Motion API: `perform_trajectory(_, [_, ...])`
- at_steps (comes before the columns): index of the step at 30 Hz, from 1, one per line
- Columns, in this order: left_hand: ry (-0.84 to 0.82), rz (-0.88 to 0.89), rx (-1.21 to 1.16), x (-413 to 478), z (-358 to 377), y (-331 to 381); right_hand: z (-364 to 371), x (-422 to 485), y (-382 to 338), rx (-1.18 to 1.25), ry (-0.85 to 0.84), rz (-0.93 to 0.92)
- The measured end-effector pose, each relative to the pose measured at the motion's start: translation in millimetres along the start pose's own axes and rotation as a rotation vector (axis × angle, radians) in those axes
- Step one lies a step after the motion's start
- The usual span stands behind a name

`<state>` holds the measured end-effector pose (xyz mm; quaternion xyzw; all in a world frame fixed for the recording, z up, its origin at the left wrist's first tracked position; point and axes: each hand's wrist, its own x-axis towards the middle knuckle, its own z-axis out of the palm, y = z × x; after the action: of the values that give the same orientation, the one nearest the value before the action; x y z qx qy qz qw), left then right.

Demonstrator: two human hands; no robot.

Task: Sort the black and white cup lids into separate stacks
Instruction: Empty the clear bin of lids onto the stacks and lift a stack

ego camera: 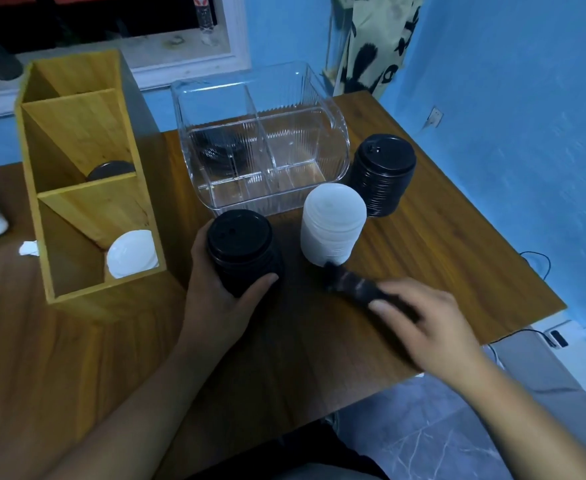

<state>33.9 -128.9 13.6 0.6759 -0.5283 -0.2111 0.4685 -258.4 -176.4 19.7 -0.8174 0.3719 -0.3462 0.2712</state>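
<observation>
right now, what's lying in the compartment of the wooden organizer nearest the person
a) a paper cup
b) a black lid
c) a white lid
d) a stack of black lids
c: a single white lid lies at the bottom of the nearest compartment of the wooden organizer, while the black lid is one compartment further back.

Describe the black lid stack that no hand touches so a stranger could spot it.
Start at the clear plastic bin. The untouched black stack stands by its right end, behind the white stack. The other black stack is nearer, gripped by the left hand.
</observation>
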Motion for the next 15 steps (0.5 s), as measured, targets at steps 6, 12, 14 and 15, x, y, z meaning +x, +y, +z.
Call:
perform_trajectory(6, [0.012,-0.008,0.000,-1.1,0.3,0.8,-27.8,19.5,9.4,0.594,0.178,0.739])
perform_trajectory(12, [0.003,-0.009,-0.006,-0.4,0.7,1.0,-43.5,31.0,24.3,0.495,0.190,0.954])
perform_trajectory(14, [0.009,-0.016,-0.008,-0.6,0.8,2.8,-45.5,30.7,25.0,0.275,0.213,0.889])
perform_trajectory(15, [0.011,-0.021,-0.006,-0.8,0.7,3.6,-45.5,29.8,26.2,0.116,0.210,0.826])
